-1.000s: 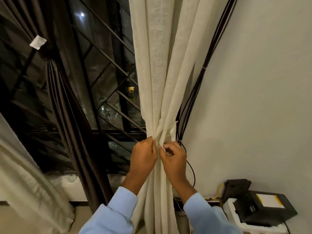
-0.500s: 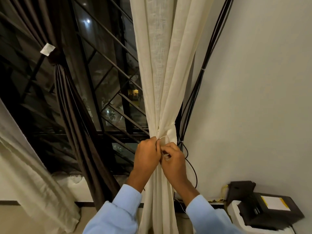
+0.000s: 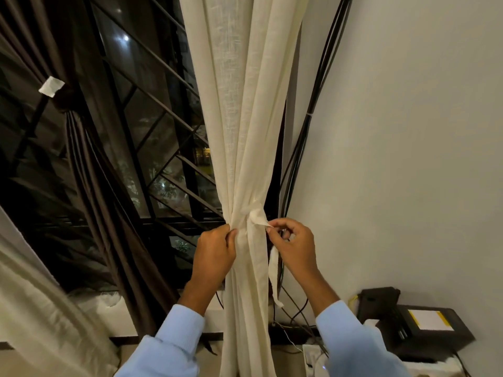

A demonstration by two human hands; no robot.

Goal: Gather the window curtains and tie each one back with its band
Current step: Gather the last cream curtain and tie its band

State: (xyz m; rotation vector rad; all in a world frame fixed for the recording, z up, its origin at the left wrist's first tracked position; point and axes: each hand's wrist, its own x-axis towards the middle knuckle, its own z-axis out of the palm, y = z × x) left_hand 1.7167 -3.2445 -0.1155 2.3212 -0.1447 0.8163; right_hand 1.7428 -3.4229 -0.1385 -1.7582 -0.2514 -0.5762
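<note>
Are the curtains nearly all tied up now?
About halfway. The brown curtain is tied. The cream curtain is bunched: the left hand holds it, the right hand pinches its band, whose knot looks unfinished. A pale curtain at lower left looks loose.

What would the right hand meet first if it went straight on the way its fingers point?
Probably the gathered cream sheer curtain at its tied waist: the right hand, pinching the cream fabric band by its end, points leftward at it. The left hand grips the far side. Depth is unclear.
</note>
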